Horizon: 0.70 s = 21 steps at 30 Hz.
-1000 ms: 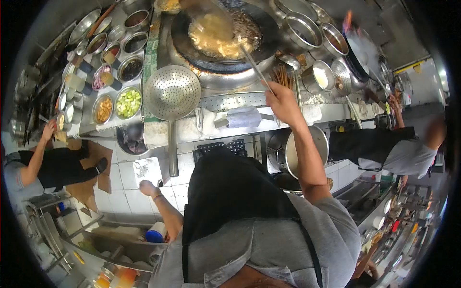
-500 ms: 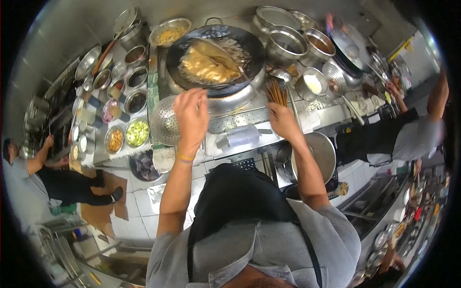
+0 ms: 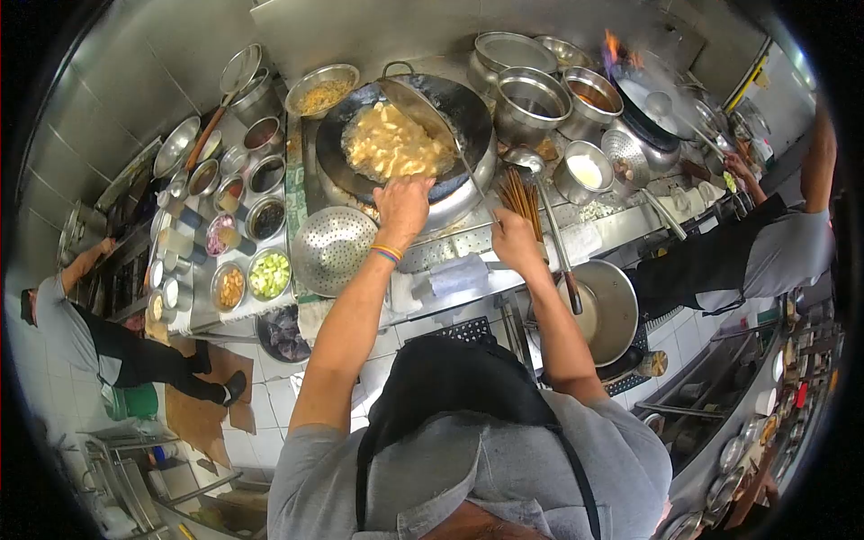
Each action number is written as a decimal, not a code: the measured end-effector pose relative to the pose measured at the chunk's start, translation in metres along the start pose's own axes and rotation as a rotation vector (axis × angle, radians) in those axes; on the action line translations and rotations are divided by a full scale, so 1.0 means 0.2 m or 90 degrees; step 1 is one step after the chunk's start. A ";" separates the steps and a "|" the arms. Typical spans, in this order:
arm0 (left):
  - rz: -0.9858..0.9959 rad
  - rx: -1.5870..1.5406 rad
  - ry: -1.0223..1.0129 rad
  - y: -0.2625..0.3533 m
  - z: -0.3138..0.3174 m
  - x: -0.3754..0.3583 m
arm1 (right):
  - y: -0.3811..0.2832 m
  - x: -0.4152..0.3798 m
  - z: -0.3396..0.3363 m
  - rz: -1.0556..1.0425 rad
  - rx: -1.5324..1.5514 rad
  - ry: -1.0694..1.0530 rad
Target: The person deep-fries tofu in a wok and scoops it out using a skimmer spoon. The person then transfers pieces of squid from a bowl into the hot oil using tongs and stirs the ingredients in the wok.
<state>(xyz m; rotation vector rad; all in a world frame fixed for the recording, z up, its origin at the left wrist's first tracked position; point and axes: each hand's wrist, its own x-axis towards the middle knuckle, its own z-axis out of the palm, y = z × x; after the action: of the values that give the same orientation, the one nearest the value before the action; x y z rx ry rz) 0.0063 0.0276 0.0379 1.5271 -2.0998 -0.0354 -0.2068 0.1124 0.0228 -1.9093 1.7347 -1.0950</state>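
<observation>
My left hand [image 3: 402, 209], with a coloured band at its wrist, is closed on the near rim of a black wok [image 3: 337, 153]. Pale golden food pieces [image 3: 396, 144] bubble in liquid inside the wok. My right hand [image 3: 517, 241] grips the handle of a long-handled skimmer [image 3: 418, 110]. Its wide head is tilted at the wok's far right side, above the food. Just beside my right hand stands a bundle of thin wooden sticks [image 3: 519, 196]. A perforated metal bowl [image 3: 335, 250] sits left of my left forearm.
Small bowls of ingredients, including chopped green vegetables [image 3: 269, 274], crowd the left counter. Metal pots [image 3: 533, 103] stand behind right, near a flaming second wok [image 3: 648, 108]. A ladle [image 3: 560, 238] leans over a large pot [image 3: 616, 315]. Co-workers stand at left [image 3: 67, 324] and right [image 3: 783, 261].
My left hand has come down and forward from above the counter onto the wok's rim. My right hand has drawn back slightly with the skimmer. The food now lies spread in the wok.
</observation>
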 end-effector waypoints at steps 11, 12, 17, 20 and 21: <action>-0.022 -0.008 0.027 -0.02 0.21 -0.02 | -0.33 0.20 -0.15 -0.061 0.057 0.115; -0.044 -0.007 0.015 -0.02 0.21 -0.01 | -0.35 0.23 -0.15 -0.060 0.070 0.119; -0.040 -0.054 -0.002 -0.04 0.23 0.02 | -0.24 0.30 0.00 0.012 0.080 0.080; -0.052 -0.065 -0.021 -0.03 0.20 -0.01 | -0.07 0.35 0.11 0.056 0.041 -0.066; -0.057 -0.068 -0.028 -0.02 0.19 -0.03 | -0.03 0.35 0.11 0.043 0.020 -0.076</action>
<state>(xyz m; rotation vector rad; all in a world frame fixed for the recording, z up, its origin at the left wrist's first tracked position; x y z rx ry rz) -0.0057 0.0207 0.0026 1.5685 -2.0270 -0.2115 -0.1897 0.0413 0.0338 -1.8441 1.6950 -0.9586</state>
